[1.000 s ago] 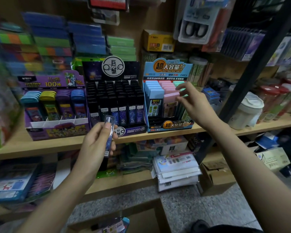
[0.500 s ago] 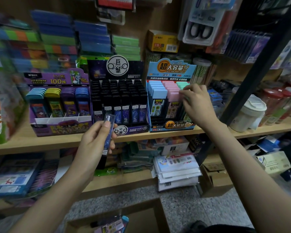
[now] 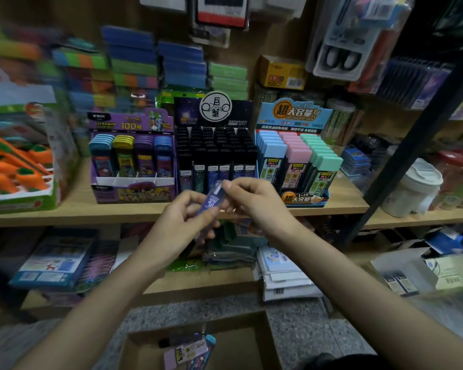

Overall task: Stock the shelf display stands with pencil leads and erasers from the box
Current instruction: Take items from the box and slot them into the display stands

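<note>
A slim blue pencil lead case [image 3: 212,199] is held between both hands in front of the shelf edge. My left hand [image 3: 182,220] grips its lower part and my right hand [image 3: 251,201] pinches its top end. Behind them on the wooden shelf [image 3: 75,209] stand three display stands: a purple one [image 3: 133,161] at left, a black one [image 3: 215,153] in the middle full of dark lead cases, and a blue one [image 3: 297,156] at right with blue, pink and green capped cases. A cardboard box [image 3: 198,345] on the floor below holds a few packs.
A green tray of orange carrot-shaped items [image 3: 16,161] sits at the shelf's left. A white cup [image 3: 412,188] stands right of a black slanted post [image 3: 412,145]. Stacked packets [image 3: 281,273] lie on the lower shelf. Colourful packs line the back wall.
My right hand has left the blue stand and come down left to pinch the top of the lead case. My left hand still holds the case, now nearer the centre.
</note>
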### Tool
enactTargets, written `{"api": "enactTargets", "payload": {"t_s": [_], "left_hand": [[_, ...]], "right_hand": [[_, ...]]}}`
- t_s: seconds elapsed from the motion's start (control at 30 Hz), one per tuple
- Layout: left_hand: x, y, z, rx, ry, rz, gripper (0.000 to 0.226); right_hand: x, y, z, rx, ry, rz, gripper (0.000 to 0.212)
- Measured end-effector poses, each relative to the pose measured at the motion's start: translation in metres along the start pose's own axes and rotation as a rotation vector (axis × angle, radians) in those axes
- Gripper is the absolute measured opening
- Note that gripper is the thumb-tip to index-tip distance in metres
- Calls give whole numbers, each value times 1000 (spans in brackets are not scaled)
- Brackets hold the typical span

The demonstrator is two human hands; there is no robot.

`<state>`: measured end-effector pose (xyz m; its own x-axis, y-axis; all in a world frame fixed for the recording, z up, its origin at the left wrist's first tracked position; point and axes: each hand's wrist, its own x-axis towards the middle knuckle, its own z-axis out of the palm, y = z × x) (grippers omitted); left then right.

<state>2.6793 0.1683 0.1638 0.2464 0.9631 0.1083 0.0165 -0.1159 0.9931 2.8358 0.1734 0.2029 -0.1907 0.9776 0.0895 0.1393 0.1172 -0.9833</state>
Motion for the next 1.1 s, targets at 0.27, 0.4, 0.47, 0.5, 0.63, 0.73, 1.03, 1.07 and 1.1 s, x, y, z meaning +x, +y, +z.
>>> {"api": "enactTargets", "payload": {"t_s": [0.27,0.4,0.47,0.5,0.63,0.73,1.03,1.07,1.1], "left_hand": [[-6,6,-43,-380,229,-85,29],[-6,8,-46,-498,382,-10,10],[-7,8,-48,-265,440,54,6],[-7,8,-49,-131,433,93,7],[-6,8,-41,122,250,208,12],[-5,10,-34,172,206,238,16],[15,-8,-53,690,386,158,41],[18,-14,-55,704,377,117,39],[21,-20,-56,701,361,83,37]], "right_hand": [[-3,14,7,94,-3,76,27],[-9,27,29,-116,-231,108,23],[-7,24,32,-202,-277,120,14],[-5,20,31,-194,-253,115,10],[10,2,27,-158,-76,-99,10],[15,-8,32,-143,-105,-219,21],[45,-37,-8,-83,224,-284,16],[49,-35,-13,-121,269,-282,14],[53,-31,-16,-173,301,-276,13]]}}
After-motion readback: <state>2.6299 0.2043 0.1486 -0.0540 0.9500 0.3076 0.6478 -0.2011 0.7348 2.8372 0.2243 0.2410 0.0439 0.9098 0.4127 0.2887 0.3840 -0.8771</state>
